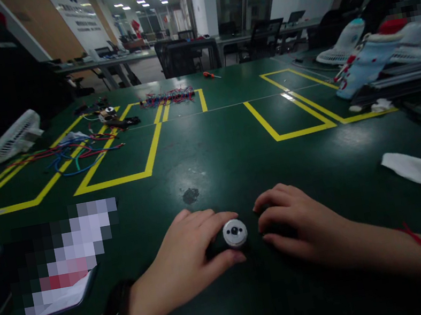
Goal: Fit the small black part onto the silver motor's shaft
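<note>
My left hand [193, 244] has its thumb and fingers round a small motor [235, 233]. The motor's silver round face points up, with a dark hub in the centre and a small hole on either side; its lower body is in shadow. A short gap to the right of it, my right hand [301, 220] rests low over the green table [235, 299]. Its fingers are bent and apart, and nothing shows between them.
Loose coloured wires [82, 150] and a white fan [13, 138] lie at the left. A row of wired parts [167, 97] and an orange screwdriver [209, 75] lie at the back. To the right are a white tissue [420, 169] and a light-blue bottle [367, 62].
</note>
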`<control>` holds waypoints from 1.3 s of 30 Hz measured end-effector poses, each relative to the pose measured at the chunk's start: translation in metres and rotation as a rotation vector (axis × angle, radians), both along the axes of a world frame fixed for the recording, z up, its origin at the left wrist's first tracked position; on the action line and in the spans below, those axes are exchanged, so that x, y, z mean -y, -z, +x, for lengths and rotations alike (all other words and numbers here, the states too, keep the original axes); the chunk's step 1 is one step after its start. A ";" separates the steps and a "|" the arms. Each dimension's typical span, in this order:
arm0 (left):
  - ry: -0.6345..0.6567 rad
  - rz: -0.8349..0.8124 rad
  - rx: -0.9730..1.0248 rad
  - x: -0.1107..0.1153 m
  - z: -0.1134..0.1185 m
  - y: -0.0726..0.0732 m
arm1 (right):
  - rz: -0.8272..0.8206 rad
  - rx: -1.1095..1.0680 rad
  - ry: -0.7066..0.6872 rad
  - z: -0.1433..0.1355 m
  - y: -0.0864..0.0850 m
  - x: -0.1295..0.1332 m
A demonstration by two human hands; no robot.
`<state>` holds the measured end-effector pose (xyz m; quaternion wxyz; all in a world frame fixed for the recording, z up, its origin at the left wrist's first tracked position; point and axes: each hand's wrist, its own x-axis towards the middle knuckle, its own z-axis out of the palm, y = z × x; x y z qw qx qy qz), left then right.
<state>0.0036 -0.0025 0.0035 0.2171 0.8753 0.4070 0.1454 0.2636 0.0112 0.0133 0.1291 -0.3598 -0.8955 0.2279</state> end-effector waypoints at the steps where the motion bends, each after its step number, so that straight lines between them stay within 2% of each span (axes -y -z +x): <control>1: 0.003 0.000 -0.003 0.000 0.000 0.000 | 0.009 0.000 0.001 -0.001 -0.002 -0.001; 4: 0.013 0.004 -0.013 -0.001 -0.001 0.000 | 0.008 -0.086 0.009 -0.006 -0.014 -0.002; 7: 0.014 0.017 -0.018 -0.001 -0.002 0.001 | -0.010 -0.243 -0.050 -0.018 -0.032 -0.002; 11: 0.020 0.014 -0.036 -0.001 -0.002 0.002 | 0.053 -0.230 -0.082 -0.035 -0.043 -0.003; 15: 0.022 0.031 -0.035 -0.001 -0.002 0.001 | -0.011 -0.206 -0.085 -0.039 -0.040 -0.004; 20: 0.028 0.028 -0.013 -0.002 0.000 -0.001 | -0.125 -0.295 -0.032 -0.023 -0.039 -0.001; 24: 0.027 0.014 0.001 -0.002 0.000 -0.001 | -0.206 -0.384 0.131 0.000 -0.034 -0.008; 29: 0.019 -0.002 0.001 -0.002 -0.001 -0.001 | -0.443 -0.551 0.431 0.026 -0.007 -0.018; 31: 0.019 -0.005 -0.001 -0.002 -0.001 0.000 | -0.503 -0.611 0.489 0.030 0.001 -0.018; 35: 0.029 -0.005 -0.015 -0.002 -0.002 -0.001 | -0.562 -0.591 0.453 0.031 0.005 -0.016; 39: 0.025 0.007 -0.021 -0.001 -0.002 -0.001 | -0.544 -0.567 0.424 0.029 0.002 -0.015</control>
